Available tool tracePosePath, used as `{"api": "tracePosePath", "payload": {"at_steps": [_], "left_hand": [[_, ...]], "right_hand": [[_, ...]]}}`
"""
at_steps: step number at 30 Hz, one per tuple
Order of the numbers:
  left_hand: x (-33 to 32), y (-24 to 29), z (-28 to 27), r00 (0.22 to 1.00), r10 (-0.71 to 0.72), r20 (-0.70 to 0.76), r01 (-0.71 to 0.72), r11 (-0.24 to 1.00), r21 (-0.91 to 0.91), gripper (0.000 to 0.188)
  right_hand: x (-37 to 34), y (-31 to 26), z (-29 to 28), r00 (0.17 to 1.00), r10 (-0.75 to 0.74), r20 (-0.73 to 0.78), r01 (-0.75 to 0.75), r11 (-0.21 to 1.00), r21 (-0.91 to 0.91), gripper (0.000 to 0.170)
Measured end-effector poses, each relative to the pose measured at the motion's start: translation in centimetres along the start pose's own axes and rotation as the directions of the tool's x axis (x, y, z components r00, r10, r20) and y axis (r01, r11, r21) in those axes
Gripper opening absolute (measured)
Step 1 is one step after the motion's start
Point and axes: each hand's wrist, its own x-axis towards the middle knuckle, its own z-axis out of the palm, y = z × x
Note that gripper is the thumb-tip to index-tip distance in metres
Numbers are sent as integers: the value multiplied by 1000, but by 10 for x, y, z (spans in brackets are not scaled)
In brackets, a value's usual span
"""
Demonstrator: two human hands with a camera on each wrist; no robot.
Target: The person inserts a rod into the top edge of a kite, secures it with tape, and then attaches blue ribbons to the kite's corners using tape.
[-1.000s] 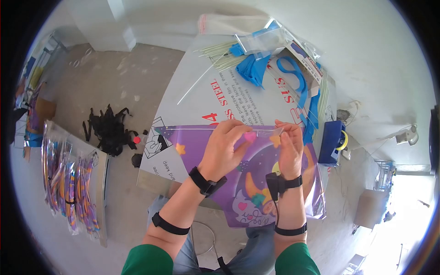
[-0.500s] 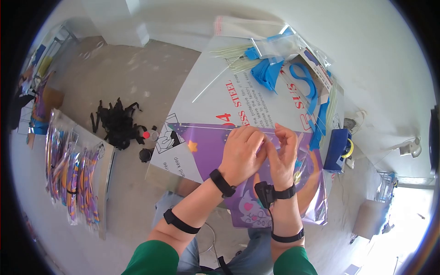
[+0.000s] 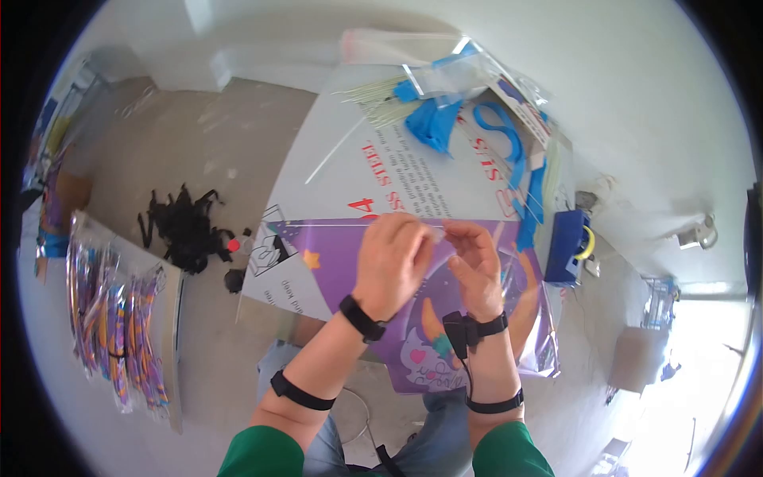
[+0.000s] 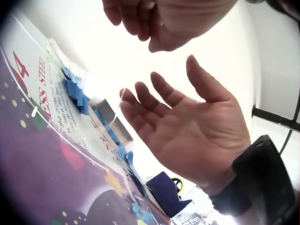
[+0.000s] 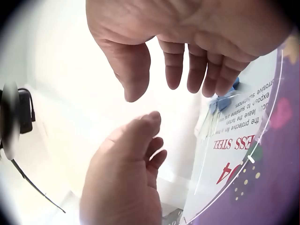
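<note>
A purple printed sheet with stars, hearts and a moon lies at the table's near side, a thin white rod along its far edge. Over that edge is my left hand, fingers loosely curled; in the wrist views nothing shows in its grasp. My right hand faces it palm inward, a small gap between them, with fingers and thumb spread in the left wrist view. A thin clear strip shows at its fingertips. A small white tab sits on the rod.
On the film-covered board lie blue strips, thin pale rods and an open carton. A blue tape dispenser stands right. Wrapped packets lie on a side board, black straps on the floor.
First the hands stood apart with a clear strip between them, then came together above the sheet. Now they are slightly apart again, the right fingers spread. The head view has shifted.
</note>
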Motion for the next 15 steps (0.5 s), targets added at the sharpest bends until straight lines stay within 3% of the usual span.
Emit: {"api": "tracePosePath", "payload": {"at_steps": [3, 5, 7, 8, 10, 12, 13, 15], "left_hand": [[2, -2, -3, 999, -34, -9, 35, 998, 47, 19], [4, 0, -4, 1000, -22, 5, 22, 998, 52, 17], [2, 2, -1, 999, -34, 15, 34, 999, -5, 18], [1, 2, -1, 998, -61, 12, 61, 998, -8, 20], [0, 1, -1, 997, -71, 20, 72, 997, -35, 20], [0, 0, -3, 997, -68, 31, 68, 998, -5, 19], [0, 0, -2, 998, -62, 33, 63, 998, -14, 19], [-1, 2, 0, 995, -99, 34, 101, 993, -56, 18]], "right_hand": [[-5, -3, -19, 998, -56, -40, 55, 998, -28, 37], [-18, -14, -44, 979, -84, -188, 64, 992, -110, 28], [-32, -20, -91, 869, -41, -494, -88, 968, -236, 15], [-38, -12, -125, 767, -143, -626, -37, 964, -265, 11], [-57, -37, -183, 675, -218, -705, -189, 873, -450, 13], [-77, -39, -256, 556, -230, -799, -376, 787, -489, 14], [-87, -37, -288, 549, -238, -801, -376, 786, -491, 14], [-102, -30, -335, 675, -471, -568, -546, 197, -814, 17]]}}
